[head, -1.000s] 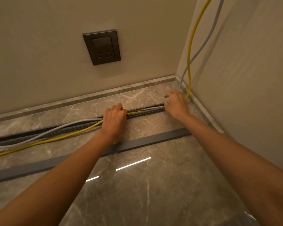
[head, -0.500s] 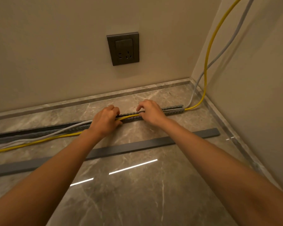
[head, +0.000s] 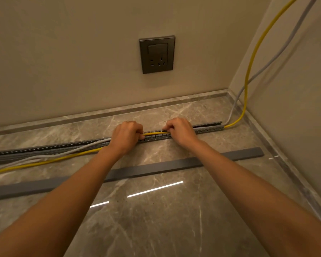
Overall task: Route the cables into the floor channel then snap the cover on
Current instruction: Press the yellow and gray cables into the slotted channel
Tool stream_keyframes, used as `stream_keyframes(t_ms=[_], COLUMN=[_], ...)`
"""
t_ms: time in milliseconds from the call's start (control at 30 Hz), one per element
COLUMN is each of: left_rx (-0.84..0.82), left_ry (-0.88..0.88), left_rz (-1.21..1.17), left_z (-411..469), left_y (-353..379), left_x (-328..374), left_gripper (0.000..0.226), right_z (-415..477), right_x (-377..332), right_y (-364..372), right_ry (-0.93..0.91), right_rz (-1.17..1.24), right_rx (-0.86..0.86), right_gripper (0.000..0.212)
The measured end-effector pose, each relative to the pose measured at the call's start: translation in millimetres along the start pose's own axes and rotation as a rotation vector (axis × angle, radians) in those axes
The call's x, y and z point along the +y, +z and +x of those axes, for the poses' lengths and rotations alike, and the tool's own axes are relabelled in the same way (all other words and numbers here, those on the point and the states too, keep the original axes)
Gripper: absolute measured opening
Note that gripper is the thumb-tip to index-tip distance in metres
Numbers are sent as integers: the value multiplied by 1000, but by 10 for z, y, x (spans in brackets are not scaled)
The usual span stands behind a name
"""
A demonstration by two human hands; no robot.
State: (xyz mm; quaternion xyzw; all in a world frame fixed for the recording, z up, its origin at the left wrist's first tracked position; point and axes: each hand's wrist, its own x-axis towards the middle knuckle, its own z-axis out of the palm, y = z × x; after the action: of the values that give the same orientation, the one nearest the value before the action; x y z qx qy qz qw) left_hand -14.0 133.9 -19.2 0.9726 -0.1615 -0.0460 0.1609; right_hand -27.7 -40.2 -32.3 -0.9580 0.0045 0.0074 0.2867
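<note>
Two curled grips — left hand [head: 125, 139], right hand [head: 180, 131] — pinch yellow cable [head: 154, 134] over channel [head: 208, 127]

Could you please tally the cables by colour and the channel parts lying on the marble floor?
Yellow round cable: 1
Light grey round cable: 1
Slotted grey plastic floor channel: 1
Flat grey plastic cover strip: 1
Total: 4

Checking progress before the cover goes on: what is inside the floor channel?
Yellow cable lies in the floor channel between left hand and right hand; beneath them it's hidden.
</note>
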Motion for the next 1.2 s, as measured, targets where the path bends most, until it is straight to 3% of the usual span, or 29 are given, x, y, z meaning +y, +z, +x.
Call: stream_keyframes(t_ms=[200,433,633,767,1033,1200], left_rx=[27,1,21,134,-19,-35], left_ry=[-20,3,-63,99,179,138], left_rz=[-57,-20,-25,104,403,480], left_z=[12,80,95,1,-66,-75], left_y=[34,41,68,128,129,159], left_x=[-8,-11,62,73,108,162], left_gripper=[15,12,12,13,27,25], right_z=[-107,-185,-133,-131,-108,-144], right_x=[-27,-86,-163,-155,-185,-182], right_y=[92,89,49,111,178,182], right_ry=[-87,-151,-63,-47,10,-70], right_rz=[-112,-167,-124,-157,-179,-271], right_rx=[106,-54,-98,-58,-18,-8], right_gripper=[20,27,26,24,21,24])
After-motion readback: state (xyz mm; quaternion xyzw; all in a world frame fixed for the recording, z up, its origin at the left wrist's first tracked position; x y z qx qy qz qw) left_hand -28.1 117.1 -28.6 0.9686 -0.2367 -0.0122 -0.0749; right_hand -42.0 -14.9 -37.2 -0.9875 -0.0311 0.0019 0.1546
